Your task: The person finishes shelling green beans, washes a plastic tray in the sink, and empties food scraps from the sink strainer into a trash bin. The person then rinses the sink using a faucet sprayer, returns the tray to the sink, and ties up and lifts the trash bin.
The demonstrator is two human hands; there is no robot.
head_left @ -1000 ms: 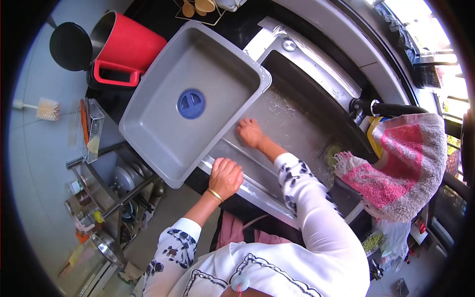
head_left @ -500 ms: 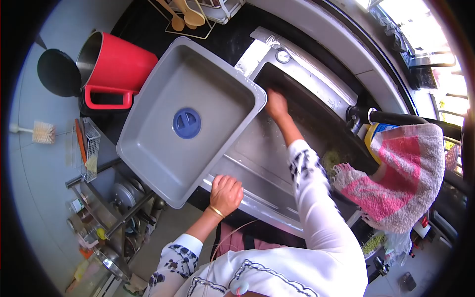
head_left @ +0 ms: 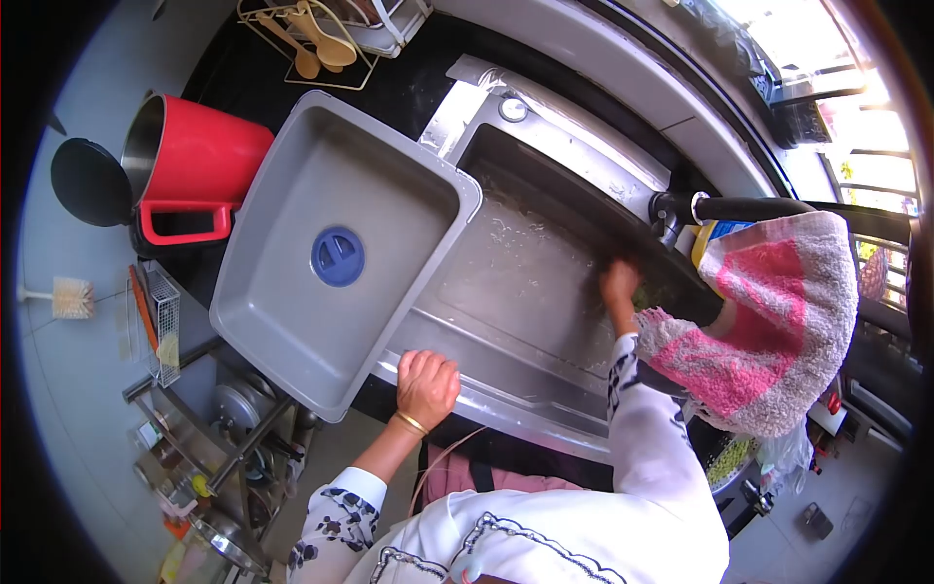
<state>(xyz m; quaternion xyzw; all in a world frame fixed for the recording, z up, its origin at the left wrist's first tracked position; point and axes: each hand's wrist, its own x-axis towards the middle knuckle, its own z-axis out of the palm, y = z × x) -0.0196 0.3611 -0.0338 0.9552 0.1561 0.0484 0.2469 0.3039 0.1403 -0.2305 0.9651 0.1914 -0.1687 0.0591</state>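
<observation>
Kitchen: daylight comes through a barred window (head_left: 880,127) beyond the counter's far right corner.
Counter: glossy black stone-like counter (head_left: 404,107), with a cream wire rack (head_left: 366,73) of wooden spoons near its back edge and a red cylindrical jug (head_left: 199,151) with a black lid near its left edge.
Sink: wide, grey metal sink (head_left: 511,277), set in the counter and visibly wet; probably rigid and slippery inside, its raised front rim the steadiest place to hold.
Green scraps: small, pale green scraps (head_left: 654,294) near the sink's right end; likely light, soft and slick, best pinched from above.
Right hand: right hand (head_left: 620,282) is down in the sink just beside the scraps, blurred; I cannot tell whether its fingers hold anything.
Left hand: left hand (head_left: 428,384) rests on the sink's front rim, fingers close together; how firmly it grips does not show.
Tub: rectangular grey plastic-looking tub (head_left: 272,219) with a round blue disc (head_left: 338,256) covers the sink's left end.
Towel: thick pink-and-white towel (head_left: 778,321) hangs beside the sink's right end, below the black tap (head_left: 749,208).
</observation>
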